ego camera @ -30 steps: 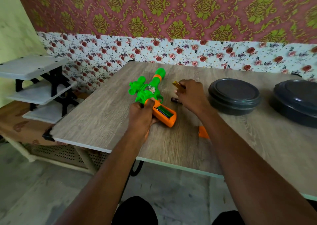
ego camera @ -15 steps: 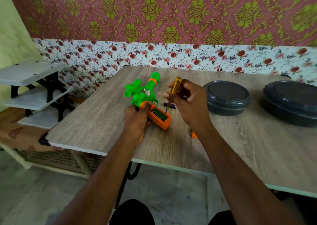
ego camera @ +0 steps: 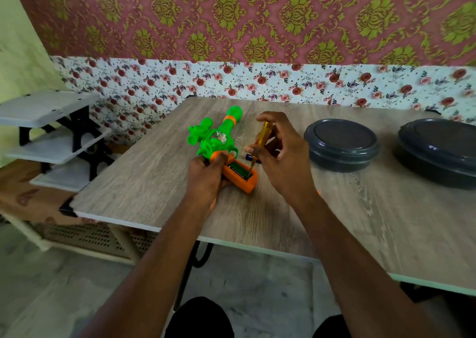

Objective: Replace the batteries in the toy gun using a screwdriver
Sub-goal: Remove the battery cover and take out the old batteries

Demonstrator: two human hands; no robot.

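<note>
While the left hand [ego camera: 206, 176] grips the toy gun [ego camera: 219, 141] on the table [ego camera: 154, 172], the right hand [ego camera: 282, 157] pinches the screwdriver [ego camera: 260, 140], tip in the open battery bay [ego camera: 239, 170]. A slipping pry could gouge the plastic.

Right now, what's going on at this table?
A person is working on the toy gun, which lies on the table. The left hand grips its orange handle, whose battery compartment is open with a seated battery inside. The right hand holds a yellow screwdriver, tip down in the compartment's end. What looks like a loose battery lies beside the gun.
</note>
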